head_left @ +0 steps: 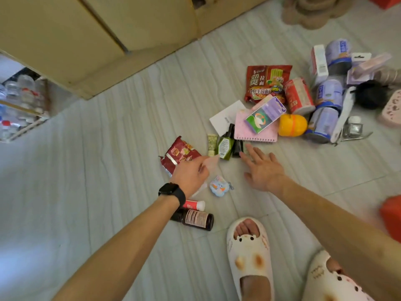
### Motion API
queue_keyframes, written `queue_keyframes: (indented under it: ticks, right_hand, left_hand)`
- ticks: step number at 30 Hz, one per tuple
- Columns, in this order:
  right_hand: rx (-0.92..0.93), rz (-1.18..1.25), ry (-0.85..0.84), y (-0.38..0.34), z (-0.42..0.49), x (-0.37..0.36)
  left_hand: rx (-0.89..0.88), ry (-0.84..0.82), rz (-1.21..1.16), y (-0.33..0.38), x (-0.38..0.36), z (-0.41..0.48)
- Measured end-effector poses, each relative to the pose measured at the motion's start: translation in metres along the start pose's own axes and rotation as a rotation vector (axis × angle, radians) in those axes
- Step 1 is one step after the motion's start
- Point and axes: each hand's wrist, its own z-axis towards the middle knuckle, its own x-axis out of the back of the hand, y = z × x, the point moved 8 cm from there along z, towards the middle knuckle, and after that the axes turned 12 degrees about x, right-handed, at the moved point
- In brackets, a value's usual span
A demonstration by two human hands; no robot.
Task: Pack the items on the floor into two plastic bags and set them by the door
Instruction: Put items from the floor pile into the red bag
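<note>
Two hands were in view above the pale tiled floor (108, 148), where every item to be packed lay loose; none was in a bag. The left hand (191, 173) had its fingers curled, pinching a thin translucent plastic bag (211, 165), judged a bag from its filmy look. Its mouth did not appear open. The right hand (263, 168) was flat, fingers spread and holding nothing. Its fingertips were just beside a small dark bottle (237, 148) and near a dark green labelled bottle (225, 146).

Hazards, as judged:
1. The bag hung limp from one pinch. An item pushed at a closed mouth could slide off and drop.
2. Thin film could tear if cans and bottles were loaded together.
3. The green and brown bottles lay on their sides and could roll if nudged by spread fingers.
4. The dark brown labelled bottle (195, 219) lay close to a cream cartoon slipper (249, 259) and could be kicked.

Count:
- three blue-and-white cans (329, 92) visible
- two red printed packets: one noodle packet (267, 83), one snack packet (180, 155)
- one red can (298, 95)
- one pink spiral notebook (256, 130), carrying one purple-and-green box (265, 115)
- one yellow-orange round container (291, 124)
- one red-and-white tube (194, 205)
- one blue toy charm (219, 189)
- one bag; the second was not seen

The heap at the right edge was too crowded to count fully.
</note>
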Motion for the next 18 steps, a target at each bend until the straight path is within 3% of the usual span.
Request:
queue_keyframes:
  ticks: [4,9,14,18]
  right_hand:
    - [-0.031,-0.027,-0.002,-0.002,-0.011,-0.016]
    - [-0.028,0.019,0.039,0.005,-0.092,-0.048]
    - [-0.270,0.131,0.124,0.035,-0.190,-0.067]
    - [-0.456,0.299,0.268,0.054,-0.215,-0.056]
  left_hand:
    - [0.056,0.028,-0.167,0.006,0.015,0.004]
    - [0.085,0.034,-0.260,0.013,0.008,-0.003]
    - [0.124,-0.044,-0.456,0.034,-0.016,-0.007]
    - [0.121,-0.137,-0.564,0.067,-0.026,-0.009]
